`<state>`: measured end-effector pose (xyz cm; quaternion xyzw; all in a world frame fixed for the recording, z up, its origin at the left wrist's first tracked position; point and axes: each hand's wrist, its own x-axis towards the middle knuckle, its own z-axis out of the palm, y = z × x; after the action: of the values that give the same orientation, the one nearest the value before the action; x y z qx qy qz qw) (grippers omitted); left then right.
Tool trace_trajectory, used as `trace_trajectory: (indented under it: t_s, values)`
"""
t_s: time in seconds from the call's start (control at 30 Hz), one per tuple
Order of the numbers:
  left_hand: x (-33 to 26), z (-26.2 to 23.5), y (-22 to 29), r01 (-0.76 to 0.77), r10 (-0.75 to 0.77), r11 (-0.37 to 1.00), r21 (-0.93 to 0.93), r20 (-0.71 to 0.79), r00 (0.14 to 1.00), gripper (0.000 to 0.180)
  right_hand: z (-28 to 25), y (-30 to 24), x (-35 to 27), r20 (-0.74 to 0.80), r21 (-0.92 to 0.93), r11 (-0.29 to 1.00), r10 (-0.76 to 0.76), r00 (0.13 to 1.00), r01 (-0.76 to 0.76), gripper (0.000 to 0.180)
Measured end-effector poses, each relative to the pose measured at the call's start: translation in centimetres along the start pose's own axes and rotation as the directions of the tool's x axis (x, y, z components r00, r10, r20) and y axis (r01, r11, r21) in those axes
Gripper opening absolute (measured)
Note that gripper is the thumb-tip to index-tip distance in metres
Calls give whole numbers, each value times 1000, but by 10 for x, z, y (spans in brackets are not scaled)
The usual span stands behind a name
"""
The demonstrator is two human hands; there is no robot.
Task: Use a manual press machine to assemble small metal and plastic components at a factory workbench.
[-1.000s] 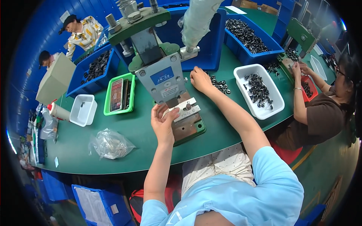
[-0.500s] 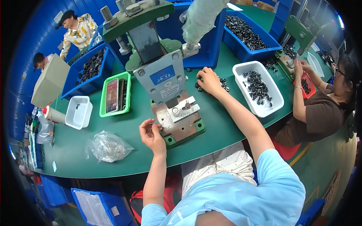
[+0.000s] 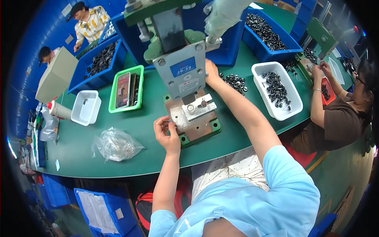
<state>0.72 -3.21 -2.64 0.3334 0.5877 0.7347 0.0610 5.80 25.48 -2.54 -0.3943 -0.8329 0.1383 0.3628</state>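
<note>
A green bench press with a grey front plate (image 3: 188, 75) stands before me. Under its ram, a metal fixture block (image 3: 199, 109) sits on the press base (image 3: 193, 135). My left hand (image 3: 167, 136) is at the left edge of that base, fingers curled in toward the thumb; whatever they may hold does not show. Beyond the press head on its right side is my right hand (image 3: 212, 72), its fingers partly hidden by the plate. Small black round parts with metal centres (image 3: 235, 83) lie in a pile just right of that hand.
A white tray of black parts (image 3: 276, 91) is at right, a blue bin of them (image 3: 266, 33) behind. Leftward are a green basket with a phone (image 3: 123, 90), a white tray (image 3: 86, 107) and a clear plastic bag (image 3: 117, 144). A co-worker (image 3: 335, 106) sits at far right.
My right hand has moved left from the pile of black parts to behind the press head, uncovering the pile. My left hand stays by the base. The whole view has shifted slightly.
</note>
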Motion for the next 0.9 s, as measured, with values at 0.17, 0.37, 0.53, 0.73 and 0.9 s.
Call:
trace_trajectory:
  t_s: [0.17,0.37,0.53,0.73,0.9]
  values:
    - [-2,3,1,-11,9,999,51,38,999,16,-18,18,-8,119,-38,991,-122,985,128,11]
    - [-1,3,3,-15,14,999,36,37,999,15,-12,15,-9,-23,98,983,-151,988,153,15]
    - [-1,0,1,-8,8,1000,13,23,1000,15,-17,10,-11,65,95,988,-127,990,121,7]
    - [1,1,5,-3,3,1000,-11,27,1000,14,-89,-6,-40,495,455,775,190,848,-439,22]
    - [2,7,27,37,-30,996,-79,98,995,14,-111,-43,-78,531,577,764,-82,844,-289,18]
